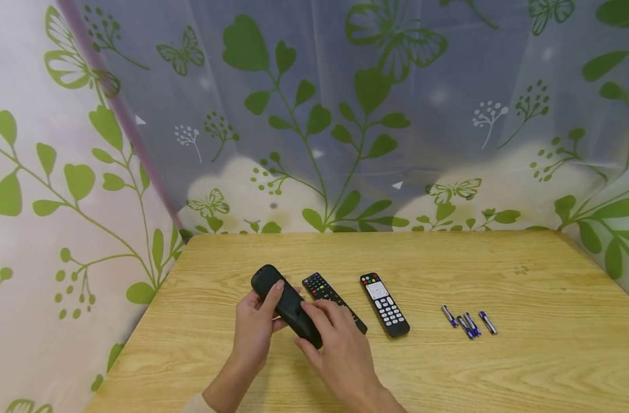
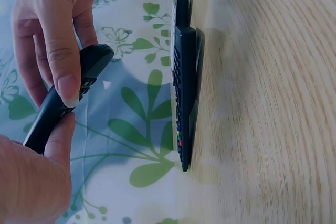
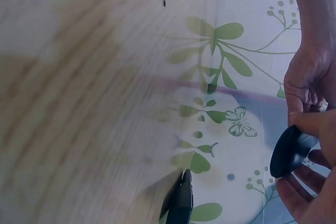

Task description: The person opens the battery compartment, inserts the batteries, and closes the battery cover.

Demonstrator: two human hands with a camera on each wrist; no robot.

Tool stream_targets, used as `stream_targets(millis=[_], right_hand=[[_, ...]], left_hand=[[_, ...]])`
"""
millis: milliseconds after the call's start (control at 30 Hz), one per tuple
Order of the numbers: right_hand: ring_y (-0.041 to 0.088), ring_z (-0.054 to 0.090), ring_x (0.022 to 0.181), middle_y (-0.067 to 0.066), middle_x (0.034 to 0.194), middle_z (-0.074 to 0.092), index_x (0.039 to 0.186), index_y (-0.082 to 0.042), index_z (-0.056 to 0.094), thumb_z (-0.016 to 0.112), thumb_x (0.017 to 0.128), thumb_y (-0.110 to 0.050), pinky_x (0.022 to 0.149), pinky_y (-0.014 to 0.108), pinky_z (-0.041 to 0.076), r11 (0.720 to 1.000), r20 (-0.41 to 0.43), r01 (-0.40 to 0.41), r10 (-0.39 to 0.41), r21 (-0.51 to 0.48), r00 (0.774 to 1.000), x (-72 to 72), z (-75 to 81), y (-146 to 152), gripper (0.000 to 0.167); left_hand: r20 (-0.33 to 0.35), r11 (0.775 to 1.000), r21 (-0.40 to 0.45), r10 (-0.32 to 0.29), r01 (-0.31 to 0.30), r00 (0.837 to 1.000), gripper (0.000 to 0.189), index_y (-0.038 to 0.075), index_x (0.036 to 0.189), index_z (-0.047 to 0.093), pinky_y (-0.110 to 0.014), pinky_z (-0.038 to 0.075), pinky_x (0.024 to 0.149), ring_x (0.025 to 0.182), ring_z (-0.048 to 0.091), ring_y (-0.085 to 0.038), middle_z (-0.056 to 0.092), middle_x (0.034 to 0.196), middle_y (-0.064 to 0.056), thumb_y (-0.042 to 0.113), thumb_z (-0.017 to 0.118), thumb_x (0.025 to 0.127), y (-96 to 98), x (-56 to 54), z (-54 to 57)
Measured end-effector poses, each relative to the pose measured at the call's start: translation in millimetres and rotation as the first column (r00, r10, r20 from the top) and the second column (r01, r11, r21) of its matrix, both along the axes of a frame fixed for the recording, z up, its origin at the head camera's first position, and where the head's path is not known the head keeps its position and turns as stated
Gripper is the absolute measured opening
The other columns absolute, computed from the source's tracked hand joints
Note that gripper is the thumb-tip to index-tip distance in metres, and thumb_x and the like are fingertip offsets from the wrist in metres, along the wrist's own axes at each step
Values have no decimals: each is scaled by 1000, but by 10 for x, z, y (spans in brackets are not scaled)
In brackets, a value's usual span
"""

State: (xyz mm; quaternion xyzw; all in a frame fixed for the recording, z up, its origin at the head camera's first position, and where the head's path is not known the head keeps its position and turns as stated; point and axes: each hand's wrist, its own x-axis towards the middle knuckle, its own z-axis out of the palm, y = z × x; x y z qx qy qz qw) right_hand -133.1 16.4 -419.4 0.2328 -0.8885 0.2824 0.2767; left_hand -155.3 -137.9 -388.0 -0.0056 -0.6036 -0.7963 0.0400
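Observation:
My left hand grips a black remote control with its back turned up, thumb lying across the back. It is raised above the table and tilted. On its lower end, my right hand pinches it, fingertips on the back near a small notch and thumb at the side. The left wrist view shows the same remote control edge-on between both hands. From the right wrist, only its rounded end is visible. Whether its battery cover is on cannot be told.
Behind the right hand lies a second black remote with coloured buttons. Right of it is a black remote with white buttons. Several blue-and-silver batteries lie farther right on the wooden table. A leaf-patterned curtain hangs behind.

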Motion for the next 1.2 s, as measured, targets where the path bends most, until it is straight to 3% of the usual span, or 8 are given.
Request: stream_targets(millis=[267, 500, 733, 833, 1033, 1200], right_hand=[[20, 59, 101, 0, 113, 60, 121, -12, 66, 83, 75, -28, 74, 34, 55, 1000, -21, 6, -5, 26, 1000, 10, 17, 14, 52], [16, 60, 99, -1, 113, 62, 120, -11, 67, 82, 76, -24, 74, 33, 54, 997, 68, -16, 21, -79, 997, -5, 37, 46, 48], [16, 59, 106, 1, 117, 63, 121, -11, 66, 79, 80, -21, 85, 35, 52, 976, 168, -51, 89, -214, 982, -24, 20, 54, 45], [16, 59, 108, 1, 119, 63, 122, -9, 66, 77, 82, -17, 86, 32, 52, 944, 226, -86, 164, -320, 960, -39, 15, 47, 43], [20, 59, 109, 4, 122, 61, 125, -9, 63, 71, 88, -18, 81, 25, 53, 807, 368, -102, 373, -582, 851, -53, 8, 21, 39], [21, 58, 112, 7, 127, 59, 129, -9, 60, 67, 91, -19, 84, 25, 52, 735, 396, -91, 461, -672, 794, -62, -5, -18, 40]], left_hand=[[14, 1000, -2, 5, -5, 1000, 44, -11, 125, 48, -36, 55, 77, 91, 68, -29, 64, 109, -27, 23, 57, 98, 17, -8, 4], [18, 1000, 11, -24, 23, 1000, 45, -9, 122, 52, -38, 55, 77, 91, 68, -29, 67, 104, -20, 24, 64, 93, -2, -59, -26], [-3, 999, -25, -41, 41, 999, 46, -9, 121, 53, -38, 54, 82, 95, 67, -28, 66, 107, -21, 27, 63, 94, -38, -101, -57], [-26, 998, -40, -47, 46, 999, 46, -9, 121, 53, -38, 53, 85, 96, 66, -28, 65, 108, -21, 26, 62, 94, -47, -117, -73], [-64, 998, -46, -53, 50, 997, 39, -2, 123, 55, -37, 49, 92, 108, 60, -32, 63, 113, -20, 22, 63, 94, -49, -140, -105], [-72, 998, -44, -50, 47, 996, 37, -2, 124, 54, -37, 50, 92, 107, 59, -34, 60, 115, -23, 16, 64, 94, -67, -166, -121]])
